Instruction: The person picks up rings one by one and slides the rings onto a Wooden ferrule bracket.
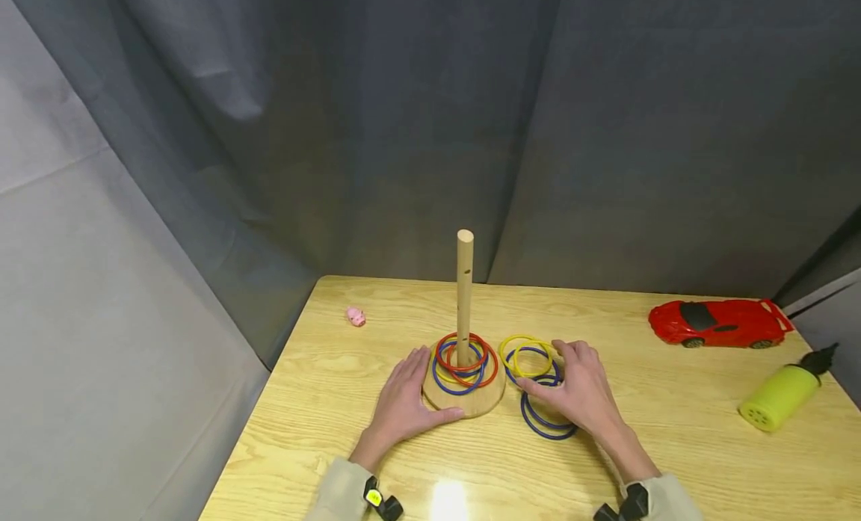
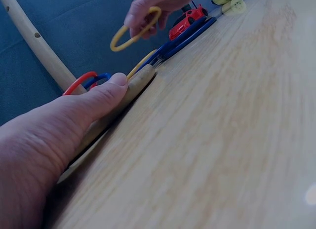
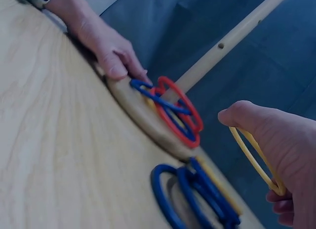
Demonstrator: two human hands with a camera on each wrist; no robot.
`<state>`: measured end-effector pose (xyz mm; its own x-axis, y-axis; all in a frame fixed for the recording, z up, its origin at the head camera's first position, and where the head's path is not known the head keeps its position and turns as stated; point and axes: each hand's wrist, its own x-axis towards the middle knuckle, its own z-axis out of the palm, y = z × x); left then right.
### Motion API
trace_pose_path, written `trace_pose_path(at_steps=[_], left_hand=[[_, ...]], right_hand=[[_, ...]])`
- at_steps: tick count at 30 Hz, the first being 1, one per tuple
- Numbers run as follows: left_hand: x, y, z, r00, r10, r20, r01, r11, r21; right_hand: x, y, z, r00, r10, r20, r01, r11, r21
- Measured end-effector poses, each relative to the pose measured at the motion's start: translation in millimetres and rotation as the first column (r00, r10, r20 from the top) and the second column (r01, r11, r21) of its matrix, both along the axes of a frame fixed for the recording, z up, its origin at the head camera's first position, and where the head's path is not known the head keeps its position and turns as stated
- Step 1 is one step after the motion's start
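Observation:
A round wooden base (image 1: pixel 479 406) carries an upright post (image 1: pixel 464 297) with several red rings (image 3: pixel 194 115), blue rings and yellow rings stacked loosely around its foot. My left hand (image 1: pixel 408 401) rests at the base's left side, fingers extended along its edge and thumb lying on the front rim. Between thumb and fingers, my right hand (image 1: pixel 581 386) pinches a yellow ring (image 3: pixel 279 188), tilted and raised above the table in both wrist views. Beneath it, several blue rings (image 1: pixel 538 431) lie just right of the base, with another yellow ring (image 3: pixel 219 184) on them.
A small pink pig figure (image 1: pixel 356 316) sits at the back left of the wooden table (image 1: pixel 323 446). Toward the back right stands a red toy car (image 1: pixel 720 324), with a yellow-green cylinder with a black end (image 1: pixel 780 398) near the right edge. Grey curtains (image 1: pixel 430 132) hang behind the table.

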<state>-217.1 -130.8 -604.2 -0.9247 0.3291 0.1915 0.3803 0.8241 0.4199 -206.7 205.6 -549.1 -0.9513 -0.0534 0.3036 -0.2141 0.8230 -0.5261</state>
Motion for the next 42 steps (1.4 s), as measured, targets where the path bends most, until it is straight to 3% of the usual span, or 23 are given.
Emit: trace_pose_path(at_steps=[12,23,36,42], left_hand=[[0.7,-1.0,-1.9,1.000,0.002,0.011,-0.002,1.000,-0.006],[-2.2,-1.1,-0.4,1.000,-0.010,-0.012,0.010,1.000,0.019],[-0.1,-0.2,0.5,1.000,-0.013,0.006,0.013,1.000,0.017],[-0.3,-1.1,0.3,1.000,-0.011,0.002,0.011,1.000,0.018]], right_hand=[[-1.9,-3,54.1,0.999,0.043,-0.023,-0.044,0.999,-0.020],[-15.8,-5,109.0,0.992,0.087,-0.089,-0.089,0.996,-0.016],[-26.3,-11,150.6,0.980,0.126,-0.154,-0.130,0.991,-0.016],[-31.6,-16,161.3,0.975,0.125,-0.183,-0.131,0.991,-0.023]])
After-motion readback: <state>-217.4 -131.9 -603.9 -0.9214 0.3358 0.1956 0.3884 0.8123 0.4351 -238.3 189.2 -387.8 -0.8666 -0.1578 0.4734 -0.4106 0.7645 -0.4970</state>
